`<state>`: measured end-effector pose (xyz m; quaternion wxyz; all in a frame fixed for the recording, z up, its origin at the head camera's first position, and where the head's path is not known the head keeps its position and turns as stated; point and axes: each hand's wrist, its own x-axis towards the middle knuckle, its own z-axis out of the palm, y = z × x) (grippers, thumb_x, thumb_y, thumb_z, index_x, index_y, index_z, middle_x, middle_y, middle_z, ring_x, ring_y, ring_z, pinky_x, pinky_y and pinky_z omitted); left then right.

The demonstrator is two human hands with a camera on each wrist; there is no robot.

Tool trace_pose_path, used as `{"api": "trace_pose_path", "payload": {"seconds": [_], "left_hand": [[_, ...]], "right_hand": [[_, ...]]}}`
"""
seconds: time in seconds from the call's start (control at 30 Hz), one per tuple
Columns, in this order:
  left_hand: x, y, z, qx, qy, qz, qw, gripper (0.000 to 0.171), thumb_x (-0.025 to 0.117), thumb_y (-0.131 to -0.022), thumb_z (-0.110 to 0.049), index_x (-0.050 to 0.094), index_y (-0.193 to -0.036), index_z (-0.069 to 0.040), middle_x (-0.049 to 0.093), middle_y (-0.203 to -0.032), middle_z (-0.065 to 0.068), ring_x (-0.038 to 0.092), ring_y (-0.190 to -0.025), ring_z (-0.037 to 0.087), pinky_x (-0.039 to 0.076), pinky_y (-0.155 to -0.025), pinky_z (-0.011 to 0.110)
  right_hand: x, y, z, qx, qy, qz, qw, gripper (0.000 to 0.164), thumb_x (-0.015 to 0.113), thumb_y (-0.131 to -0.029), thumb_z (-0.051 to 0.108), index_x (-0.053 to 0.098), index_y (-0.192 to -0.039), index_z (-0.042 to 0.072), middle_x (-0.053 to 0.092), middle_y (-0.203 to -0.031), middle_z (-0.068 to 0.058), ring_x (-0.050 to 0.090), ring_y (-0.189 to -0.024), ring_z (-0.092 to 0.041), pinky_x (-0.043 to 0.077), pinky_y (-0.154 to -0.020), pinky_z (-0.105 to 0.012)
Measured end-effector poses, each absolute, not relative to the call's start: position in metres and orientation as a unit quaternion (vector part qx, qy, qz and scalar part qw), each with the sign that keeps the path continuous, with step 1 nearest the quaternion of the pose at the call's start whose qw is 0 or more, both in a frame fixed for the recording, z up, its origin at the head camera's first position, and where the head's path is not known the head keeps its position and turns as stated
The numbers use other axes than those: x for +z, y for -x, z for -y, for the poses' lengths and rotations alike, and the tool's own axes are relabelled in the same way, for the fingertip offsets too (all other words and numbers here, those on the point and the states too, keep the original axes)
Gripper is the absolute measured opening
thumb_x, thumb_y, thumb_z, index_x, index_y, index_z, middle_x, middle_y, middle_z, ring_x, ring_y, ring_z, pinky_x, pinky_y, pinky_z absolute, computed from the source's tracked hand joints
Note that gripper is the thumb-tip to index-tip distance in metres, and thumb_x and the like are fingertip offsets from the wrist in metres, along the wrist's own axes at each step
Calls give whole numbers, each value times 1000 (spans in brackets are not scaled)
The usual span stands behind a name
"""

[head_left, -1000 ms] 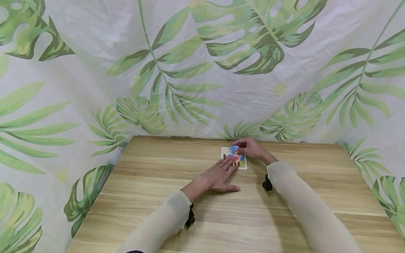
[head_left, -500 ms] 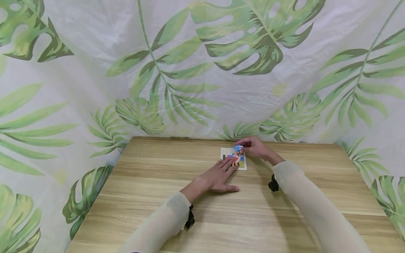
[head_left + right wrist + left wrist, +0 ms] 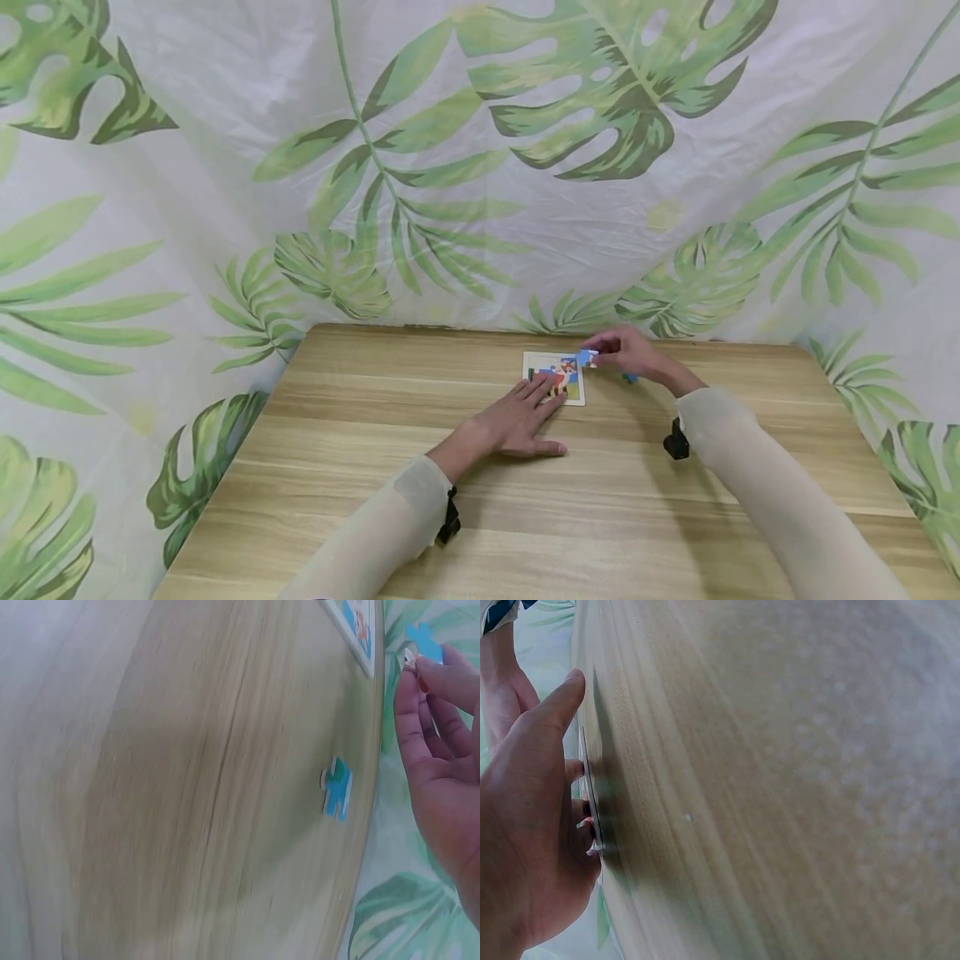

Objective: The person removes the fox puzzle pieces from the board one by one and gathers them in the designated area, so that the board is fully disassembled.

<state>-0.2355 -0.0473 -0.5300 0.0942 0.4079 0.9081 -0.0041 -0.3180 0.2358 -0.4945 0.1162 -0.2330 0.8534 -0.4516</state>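
Observation:
A small picture puzzle in a white frame (image 3: 532, 355) lies near the back of the table. My left hand (image 3: 513, 421) rests on its lower part with fingers straight and spread, covering some of the picture. Right of the frame, my right hand (image 3: 636, 357) pinches a blue puzzle piece (image 3: 425, 643) between thumb and fingertips, raised off the table in the right wrist view. White and red patches show on that piece by the thumb. A second, loose puzzle piece (image 3: 337, 787), blue and green, lies on the table below the right hand.
The wooden table (image 3: 420, 367) ends just behind the puzzle. A leaf-print cloth (image 3: 450, 167) hangs behind and along the sides. Black wrist cameras sit under both sleeves.
My right hand has lifted the blue piece off the puzzle's top and carried it right, past the frame's edge. The loose piece has come into sight. The left hand stays put.

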Motion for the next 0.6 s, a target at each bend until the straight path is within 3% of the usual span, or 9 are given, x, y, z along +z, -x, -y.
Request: {"api": "trace_pose_path", "payload": {"seconds": [0.27,0.6], "left_hand": [[-529,234,48,-3,-408,-908,93,95,39,-101,-78,22,-171,-17,4,-178,13,5,-165,31,14,-132,47],[-528,234,48,-3,-403,-910,99,95,39,-101,-79,20,-172,-18,3,-179,12,3,-165,30,13,-133,46]], "right_hand": [[-493,314,-255,-447,228,-857,119,31,74,-97,-2,72,-127,-8,75,-107,-22,62,-80,-14,54,-67,-30],[-489,307,-278,-443,222,-858,133,31,73,-98,2,71,-128,-9,76,-104,-21,64,-78,-21,53,-64,-30]]}}
